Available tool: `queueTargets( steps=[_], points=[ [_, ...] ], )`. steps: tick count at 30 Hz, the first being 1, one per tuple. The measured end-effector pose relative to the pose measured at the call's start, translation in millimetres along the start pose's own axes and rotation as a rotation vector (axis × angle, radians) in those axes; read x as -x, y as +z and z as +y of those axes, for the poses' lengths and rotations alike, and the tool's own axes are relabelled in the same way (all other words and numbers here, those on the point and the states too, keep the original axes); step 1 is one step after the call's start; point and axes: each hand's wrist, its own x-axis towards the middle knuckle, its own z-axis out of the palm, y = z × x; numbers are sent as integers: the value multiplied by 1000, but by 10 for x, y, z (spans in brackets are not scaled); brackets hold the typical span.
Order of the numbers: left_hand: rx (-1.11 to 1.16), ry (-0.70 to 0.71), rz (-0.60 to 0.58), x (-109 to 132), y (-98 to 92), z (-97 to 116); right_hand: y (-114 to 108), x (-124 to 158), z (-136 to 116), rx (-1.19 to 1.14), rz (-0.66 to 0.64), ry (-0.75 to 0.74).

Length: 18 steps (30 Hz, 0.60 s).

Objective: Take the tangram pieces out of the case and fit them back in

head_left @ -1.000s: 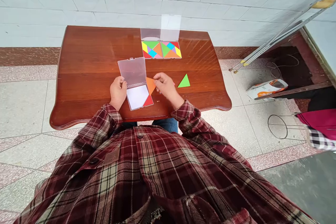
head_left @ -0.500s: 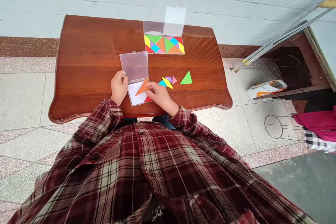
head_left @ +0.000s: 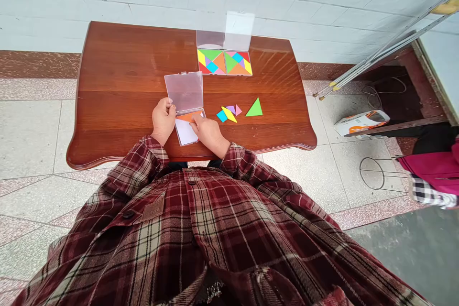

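Note:
A small clear plastic case [head_left: 183, 130] lies open near the front of the wooden table [head_left: 122, 81], its lid [head_left: 184, 92] folded back. My left hand [head_left: 163, 119] grips the case's left edge. My right hand [head_left: 207, 131] rests over the case's right side, fingers pressing on an orange triangle [head_left: 186, 116] that lies flat in the top of the tray. To the right lie loose pieces: a blue one [head_left: 221, 115], a yellow one [head_left: 229, 114], a purple one [head_left: 231, 108], a pink one [head_left: 238, 110] and a green triangle [head_left: 255, 108].
Two more open cases [head_left: 224, 62] filled with coloured pieces sit at the table's far edge by the tiled wall. On the floor to the right are a white and orange box [head_left: 360, 123], a wire ring stand [head_left: 373, 173], metal poles [head_left: 380, 52] and pink cloth [head_left: 433, 167].
My right hand carried the orange triangle from beside the case into the tray and laid it flat along the top. The small loose pieces it covered now show. My left hand stayed.

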Motion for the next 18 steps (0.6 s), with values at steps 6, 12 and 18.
queueTargets(
  steps=[6, 12, 18],
  points=[
    [-2, -10, 1, 18, -13, 63, 30, -80, 47, -18, 17, -67],
    [-24, 15, 9, 24, -25, 71, 22, -69, 62, -35, 23, -75],
    [-23, -7, 2, 16, -19, 50, 72, -67, 117, -52, 52, -88]
  ],
)
